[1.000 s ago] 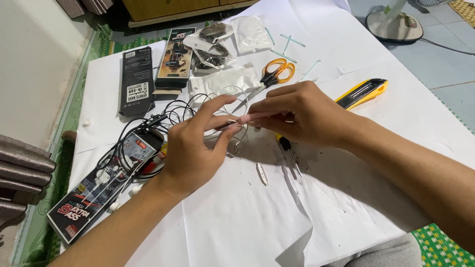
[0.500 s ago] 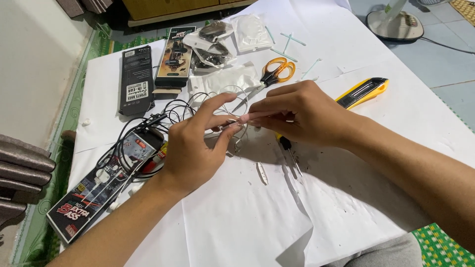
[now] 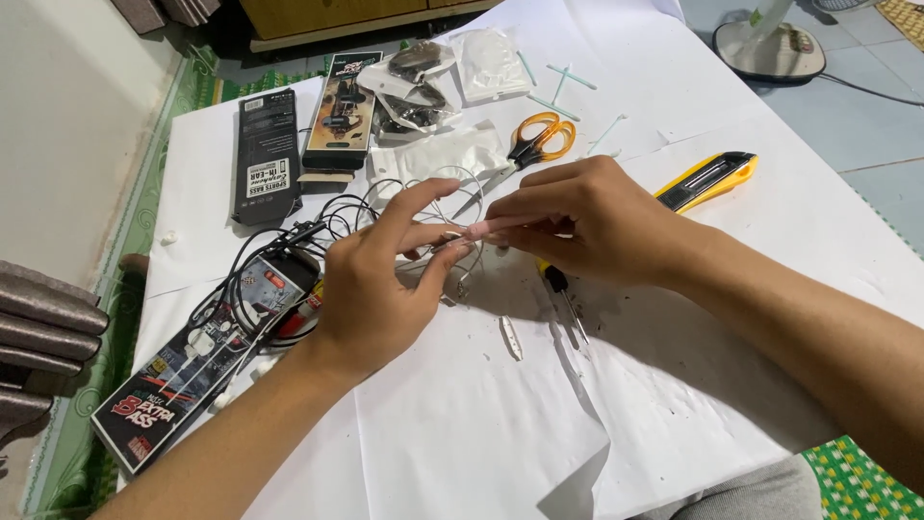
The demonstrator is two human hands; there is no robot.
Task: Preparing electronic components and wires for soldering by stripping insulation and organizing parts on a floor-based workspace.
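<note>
My left hand (image 3: 380, 284) and my right hand (image 3: 587, 221) meet over the middle of a white paper-covered table (image 3: 462, 424). Between their fingertips they pinch a thin wire (image 3: 450, 243) that loops up behind the fingers. The left thumb and forefinger close on the wire from the left, the right fingers from the right. A small screwdriver (image 3: 563, 294) lies on the paper just under the right hand. What exactly sits at the wire's end is hidden by the fingers.
Orange-handled scissors (image 3: 529, 144) and a yellow utility knife (image 3: 707, 178) lie behind the hands. Black cables (image 3: 289, 241), dark earphone boxes (image 3: 265, 154) and clear plastic bags (image 3: 433, 159) crowd the left and far side. A fan base (image 3: 770, 48) stands on the floor at right.
</note>
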